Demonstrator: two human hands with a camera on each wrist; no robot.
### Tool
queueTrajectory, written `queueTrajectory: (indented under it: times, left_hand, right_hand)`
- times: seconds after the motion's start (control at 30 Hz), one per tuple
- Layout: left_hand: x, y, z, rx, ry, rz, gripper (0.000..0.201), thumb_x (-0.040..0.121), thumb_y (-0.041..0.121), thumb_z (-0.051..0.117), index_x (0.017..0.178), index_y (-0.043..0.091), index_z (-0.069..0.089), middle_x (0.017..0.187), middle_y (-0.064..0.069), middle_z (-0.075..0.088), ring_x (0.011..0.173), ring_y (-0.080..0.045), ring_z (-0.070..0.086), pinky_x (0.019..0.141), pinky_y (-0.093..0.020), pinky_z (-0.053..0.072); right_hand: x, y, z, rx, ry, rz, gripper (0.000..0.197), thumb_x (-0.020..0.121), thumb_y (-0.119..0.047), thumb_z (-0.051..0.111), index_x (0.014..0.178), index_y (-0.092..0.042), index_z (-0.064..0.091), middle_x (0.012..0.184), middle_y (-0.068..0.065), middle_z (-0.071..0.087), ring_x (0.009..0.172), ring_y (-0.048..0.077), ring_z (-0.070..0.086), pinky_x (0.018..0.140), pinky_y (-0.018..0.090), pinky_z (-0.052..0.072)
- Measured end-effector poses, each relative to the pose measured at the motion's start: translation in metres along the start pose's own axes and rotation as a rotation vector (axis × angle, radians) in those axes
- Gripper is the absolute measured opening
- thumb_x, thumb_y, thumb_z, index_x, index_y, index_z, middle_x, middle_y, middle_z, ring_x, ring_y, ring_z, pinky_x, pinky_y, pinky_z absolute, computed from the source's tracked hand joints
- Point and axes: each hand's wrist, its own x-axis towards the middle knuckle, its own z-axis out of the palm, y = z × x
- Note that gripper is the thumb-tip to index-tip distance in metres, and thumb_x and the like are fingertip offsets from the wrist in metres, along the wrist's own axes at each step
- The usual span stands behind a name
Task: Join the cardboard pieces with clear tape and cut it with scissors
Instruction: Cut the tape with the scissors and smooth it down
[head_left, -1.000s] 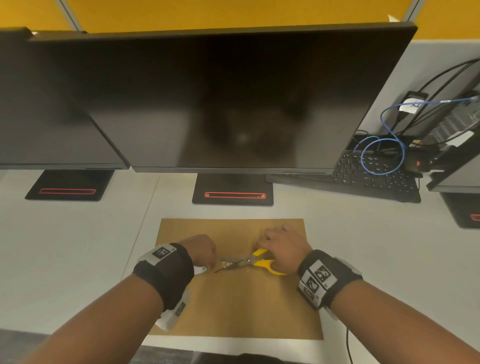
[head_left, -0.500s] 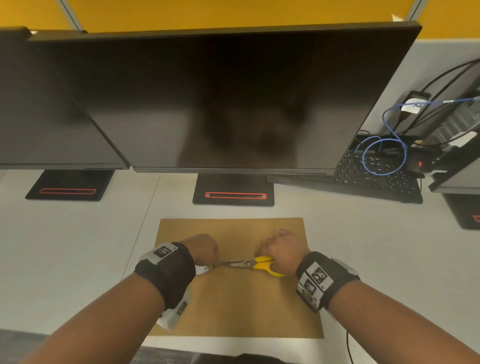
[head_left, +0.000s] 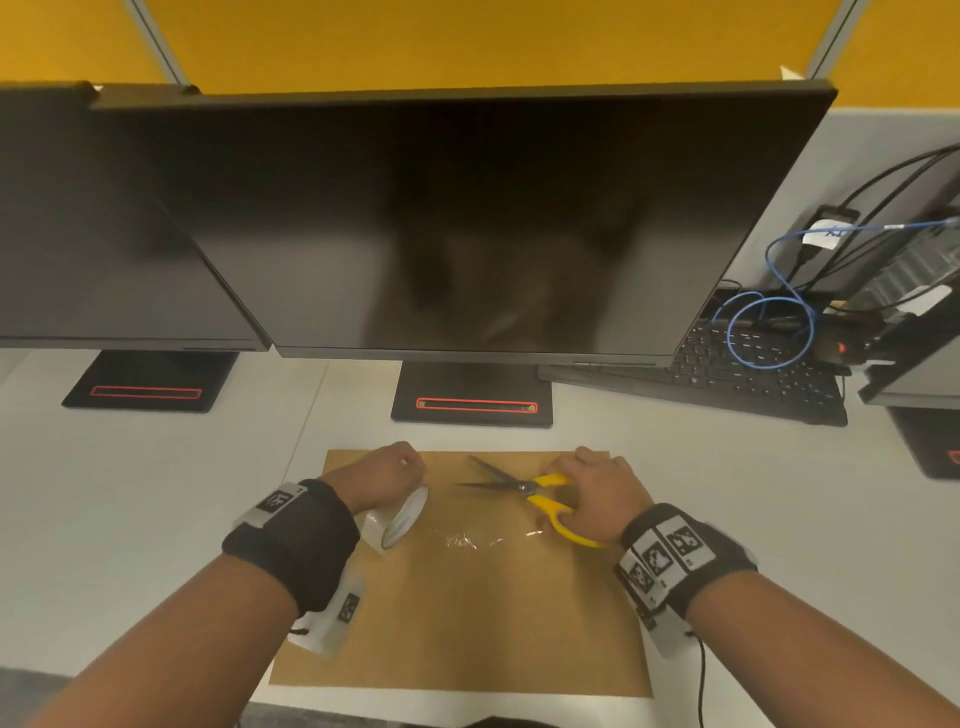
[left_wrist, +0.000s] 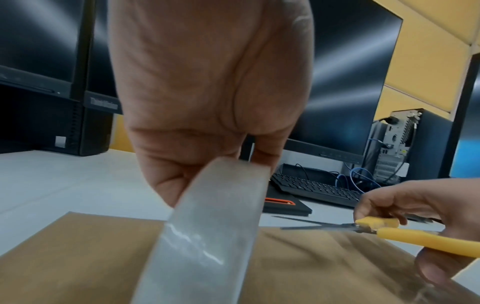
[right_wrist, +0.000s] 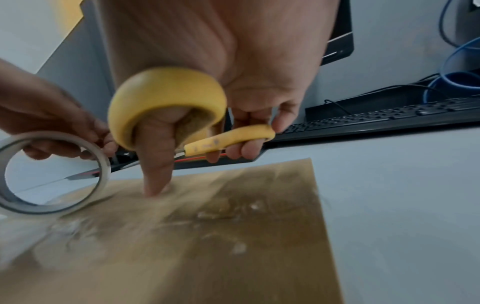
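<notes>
Yellow-handled scissors (right_wrist: 207, 123) are gripped by the right hand (right_wrist: 233, 61), thumb through 1 loop, above brown cardboard (right_wrist: 207, 236); a tape roll (right_wrist: 52, 174) is held alongside.

Your flat brown cardboard sheet (head_left: 457, 613) lies on the desk with a crinkly strip of clear tape (head_left: 488, 538) stuck across it. The roll of clear tape (head_left: 402, 519) stands on edge at its left side, and the yellow-handled scissors (head_left: 524, 491) have their blades spread open, pointing left.

Cardboard (head_left: 457, 623) on desk (head_left: 130, 519) before monitor (head_left: 467, 223), tape roll (head_left: 402, 519) left, scissors (head_left: 524, 488) right, keyboard (head_left: 727, 374) behind right
</notes>
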Motion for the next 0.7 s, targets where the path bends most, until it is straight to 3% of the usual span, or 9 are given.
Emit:
queueTrajectory:
  times: [0.1, 0.2, 0.27, 0.37, 0.47, 0.53, 0.6, 0.7]
  left_hand:
    - [-0.003, 0.003, -0.004, -0.043, 0.063, 0.074, 0.014, 0.096, 0.026, 0.044, 0.106, 0.022, 0.053, 0.108, -0.006, 0.058, 0.091, -0.018, 0.053, 0.081, -0.029, 0.042]
    - [-0.007, 0.011, 0.0, -0.029, 0.081, 0.191, 0.015, 0.095, 0.027, 0.049, 0.109, 0.023, 0.054, 0.106, -0.004, 0.054, 0.085, -0.016, 0.053, 0.075, -0.025, 0.044]
    - [-0.007, 0.018, 0.006, -0.008, 0.103, 0.258, 0.016, 0.094, 0.024, 0.053, 0.11, 0.023, 0.055, 0.109, -0.002, 0.053, 0.089, -0.017, 0.053, 0.077, -0.024, 0.043]
    - [-0.003, 0.035, 0.02, 0.021, 0.134, 0.341, 0.021, 0.091, 0.02, 0.055, 0.111, 0.025, 0.058, 0.112, -0.002, 0.055, 0.095, -0.017, 0.054, 0.089, -0.028, 0.045]
    - [0.002, 0.057, 0.036, 0.052, 0.125, 0.41, 0.022, 0.091, 0.019, 0.056, 0.112, 0.026, 0.059, 0.111, 0.003, 0.054, 0.088, -0.012, 0.051, 0.086, -0.025, 0.043]
    - [0.006, 0.072, 0.046, 0.109, 0.12, 0.451, 0.023, 0.091, 0.019, 0.055, 0.113, 0.028, 0.058, 0.112, 0.006, 0.053, 0.088, -0.011, 0.05, 0.084, -0.024, 0.042]
    - [0.011, 0.086, 0.057, 0.174, 0.109, 0.501, 0.026, 0.091, 0.019, 0.054, 0.115, 0.027, 0.056, 0.118, 0.006, 0.052, 0.096, -0.014, 0.052, 0.082, -0.022, 0.039]
    - [0.017, 0.108, 0.074, 0.244, 0.105, 0.585, 0.026, 0.092, 0.021, 0.05, 0.117, 0.029, 0.055, 0.128, 0.009, 0.049, 0.109, -0.016, 0.052, 0.087, -0.024, 0.039]
  right_hand:
    - [0.003, 0.007, -0.006, 0.091, -0.028, 0.069, 0.06, 0.08, -0.043, 0.061, 0.136, -0.03, 0.043, 0.12, 0.001, 0.048, 0.111, 0.025, 0.053, 0.097, 0.034, 0.039]
    - [0.006, 0.013, -0.009, 0.189, -0.068, 0.136, 0.069, 0.08, -0.048, 0.062, 0.141, -0.031, 0.038, 0.125, 0.002, 0.046, 0.115, 0.028, 0.053, 0.098, 0.034, 0.044]
    - [0.005, 0.017, -0.01, 0.192, -0.067, 0.169, 0.061, 0.086, -0.043, 0.059, 0.142, -0.027, 0.039, 0.127, 0.005, 0.047, 0.116, 0.028, 0.054, 0.097, 0.032, 0.043]
    - [-0.002, 0.026, -0.01, 0.199, -0.01, 0.222, 0.045, 0.092, -0.031, 0.054, 0.136, -0.026, 0.047, 0.119, 0.007, 0.054, 0.111, 0.026, 0.057, 0.091, 0.029, 0.042]
    - [-0.013, 0.036, -0.002, 0.233, 0.0, 0.282, 0.039, 0.091, -0.029, 0.052, 0.13, -0.028, 0.052, 0.113, 0.007, 0.06, 0.106, 0.025, 0.059, 0.09, 0.031, 0.044]
    - [-0.018, 0.04, 0.005, 0.248, 0.027, 0.335, 0.03, 0.09, -0.028, 0.051, 0.119, -0.021, 0.057, 0.104, 0.005, 0.062, 0.098, 0.024, 0.06, 0.083, 0.03, 0.046]
    - [-0.023, 0.046, 0.008, 0.276, 0.065, 0.386, 0.023, 0.09, -0.027, 0.052, 0.109, -0.015, 0.058, 0.094, 0.004, 0.058, 0.091, 0.025, 0.06, 0.073, 0.028, 0.042]
    - [-0.033, 0.059, 0.009, 0.325, 0.124, 0.46, 0.021, 0.091, -0.026, 0.052, 0.107, -0.013, 0.057, 0.093, 0.007, 0.058, 0.09, 0.028, 0.06, 0.071, 0.028, 0.04]
